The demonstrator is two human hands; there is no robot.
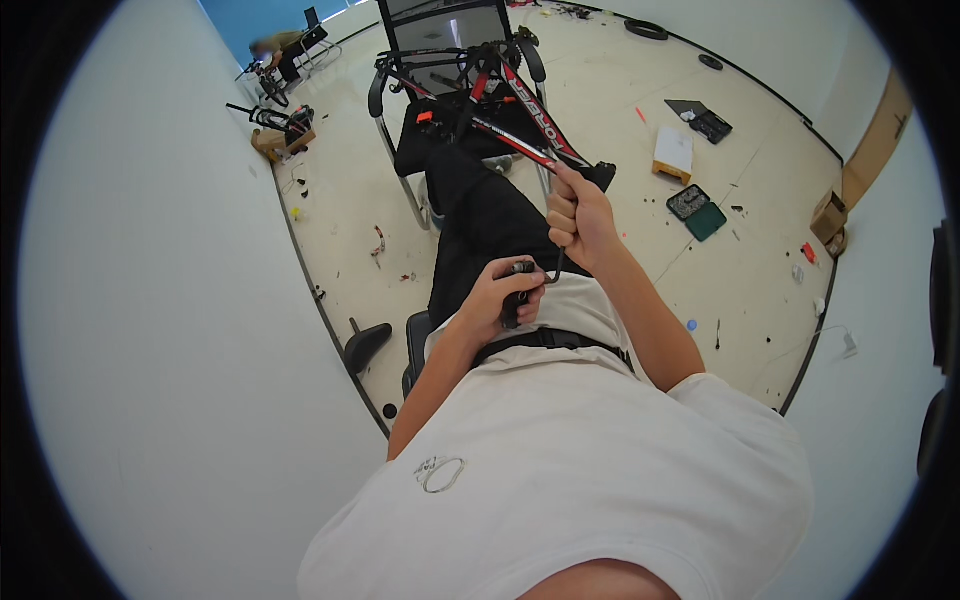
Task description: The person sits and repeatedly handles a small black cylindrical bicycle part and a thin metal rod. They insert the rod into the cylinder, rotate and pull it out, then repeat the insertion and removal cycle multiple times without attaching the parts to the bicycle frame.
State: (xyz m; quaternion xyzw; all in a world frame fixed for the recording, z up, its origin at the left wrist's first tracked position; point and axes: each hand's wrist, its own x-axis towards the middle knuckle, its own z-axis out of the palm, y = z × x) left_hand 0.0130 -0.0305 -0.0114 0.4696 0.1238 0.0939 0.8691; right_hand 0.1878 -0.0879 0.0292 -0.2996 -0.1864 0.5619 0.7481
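A small black metal part (513, 308) with a short cylindrical end is gripped in my left hand (492, 302), the fingers curled round it above my lap. My right hand (583, 218) is closed on a dark L-shaped hex key (560, 266). The key's bent lower end reaches the fingertips of my left hand, beside the black part; whether it sits in a bolt is hidden. Just beyond my right hand, a red, white and black bicycle frame (540, 120) lies across a black mesh-backed chair (440, 130). The part's exact kind is unclear.
A bicycle saddle (368, 346) lies at the left wall. On the floor to the right are an open green case (697, 212), a dark tool case (708, 125) and a white-topped box (673, 153). Tyres lie far right. Another person (285, 52) sits at the far left.
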